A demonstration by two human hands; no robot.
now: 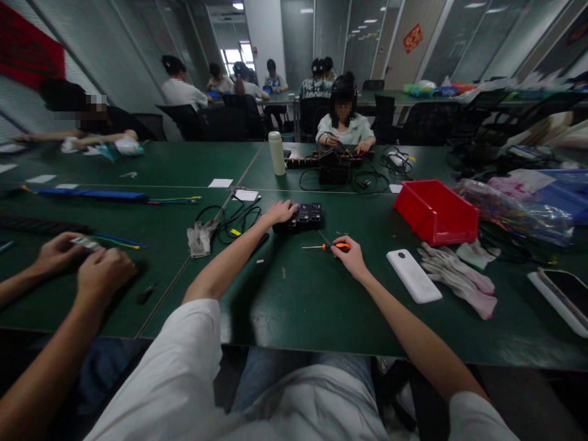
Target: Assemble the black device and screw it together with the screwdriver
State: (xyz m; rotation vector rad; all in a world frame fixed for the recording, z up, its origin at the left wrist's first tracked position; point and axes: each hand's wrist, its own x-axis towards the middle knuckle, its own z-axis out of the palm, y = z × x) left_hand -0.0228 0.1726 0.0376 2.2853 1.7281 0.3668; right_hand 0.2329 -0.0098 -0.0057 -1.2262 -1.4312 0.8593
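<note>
My left hand [281, 212] is closed over the left end of a short black block [310, 214] with several socket-like modules on top, possibly a piece of power strip. Its fingertips are partly hidden against the block. In my right hand [353, 257] is a screwdriver [339, 246] with an orange and black handle, its thin metal shaft pointing left just above the table. A small thin dark piece lies near the screwdriver, too small to name. The block sits on the green table [294, 306], a little beyond the screwdriver.
Right of me are a red bin [436, 214], a white power bank [413, 275], work gloves [459, 275] and a phone [567, 294]. A black cable [239, 214] and a glove [201, 237] lie left. A co-worker's hands [103, 269] work at far left; a bottle [276, 153] stands ahead.
</note>
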